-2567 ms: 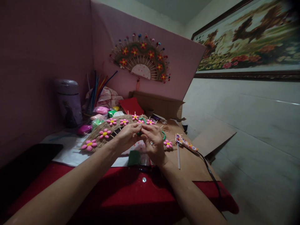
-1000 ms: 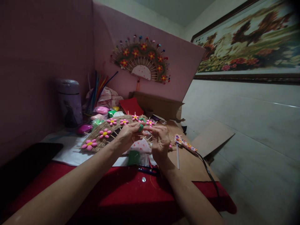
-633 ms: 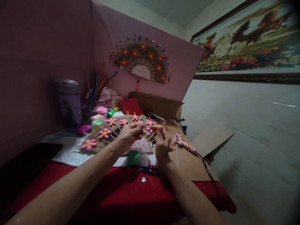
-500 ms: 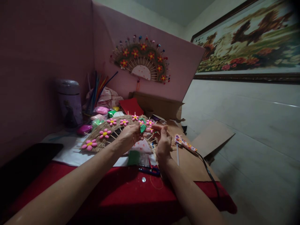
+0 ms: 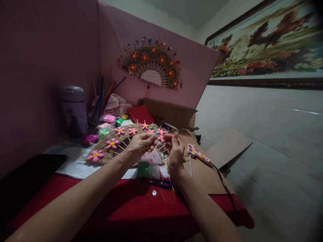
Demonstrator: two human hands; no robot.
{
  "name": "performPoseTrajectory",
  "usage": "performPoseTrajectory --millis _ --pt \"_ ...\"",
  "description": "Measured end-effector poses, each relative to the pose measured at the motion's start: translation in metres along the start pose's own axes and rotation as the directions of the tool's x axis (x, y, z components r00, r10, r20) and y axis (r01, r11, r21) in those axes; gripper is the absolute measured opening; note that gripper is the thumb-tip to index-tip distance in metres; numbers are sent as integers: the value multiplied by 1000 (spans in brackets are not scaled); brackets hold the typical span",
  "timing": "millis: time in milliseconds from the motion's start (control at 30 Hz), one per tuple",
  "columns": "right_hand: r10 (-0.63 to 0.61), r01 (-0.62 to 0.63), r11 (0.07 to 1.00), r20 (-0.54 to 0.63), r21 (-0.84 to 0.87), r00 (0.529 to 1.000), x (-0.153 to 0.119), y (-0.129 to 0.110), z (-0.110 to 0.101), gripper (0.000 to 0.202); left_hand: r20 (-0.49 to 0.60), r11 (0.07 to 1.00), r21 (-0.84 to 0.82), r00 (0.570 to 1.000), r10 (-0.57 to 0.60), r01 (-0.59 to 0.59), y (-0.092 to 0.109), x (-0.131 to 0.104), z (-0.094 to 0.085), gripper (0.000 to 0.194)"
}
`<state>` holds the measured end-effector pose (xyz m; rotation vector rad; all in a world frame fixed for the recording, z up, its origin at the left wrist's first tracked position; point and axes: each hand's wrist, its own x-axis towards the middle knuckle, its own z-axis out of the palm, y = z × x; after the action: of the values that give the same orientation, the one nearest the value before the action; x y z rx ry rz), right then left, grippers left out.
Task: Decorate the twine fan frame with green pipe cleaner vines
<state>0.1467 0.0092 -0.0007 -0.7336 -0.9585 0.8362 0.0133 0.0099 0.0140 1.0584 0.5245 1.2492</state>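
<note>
My left hand (image 5: 141, 145) is closed in a pinch, thumb against fingers, in front of the flower-decorated fan. The lump of green clay seen in it earlier is now mostly hidden by the fingers. Close by on the right, my right hand (image 5: 176, 154) is curled, thumb and forefinger near each other; anything between them is too small to make out. Behind both hands lies the twine-wrapped fan (image 5: 104, 148), with thin sticks and pink clay flowers with yellow centres. A curved green clay strand (image 5: 152, 128) rests near its upper right flowers.
A glue gun (image 5: 199, 154) with a black cord lies on cardboard (image 5: 212, 183) at right. Bags of coloured clay (image 5: 109, 118) and a lidded tumbler (image 5: 73, 112) stand left. Blue-handled scissors (image 5: 161, 183) lie on the red cloth (image 5: 121, 201). A finished fan (image 5: 153, 64) hangs behind.
The green clay lump in my left hand has gone mostly out of sight behind the fingers. My hands stay in nearly the same place; the view has shifted slightly.
</note>
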Motion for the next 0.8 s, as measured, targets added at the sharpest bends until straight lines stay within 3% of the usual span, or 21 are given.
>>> performPoseTrajectory --millis 267,600,800 --pt "98 -95 994 -52 55 994 1 -5 1 45 -19 999 -34 1000 6 -6 -1 -1 2 30" --pt "17 -17 1000 -6 -11 1000 0 1 -1 47 -60 989 148 998 -2 10 -6 -2 3 30" --pt "5 -6 999 -34 -53 999 4 9 -3 53 35 954 300 999 7 -17 -18 -8 13 41"
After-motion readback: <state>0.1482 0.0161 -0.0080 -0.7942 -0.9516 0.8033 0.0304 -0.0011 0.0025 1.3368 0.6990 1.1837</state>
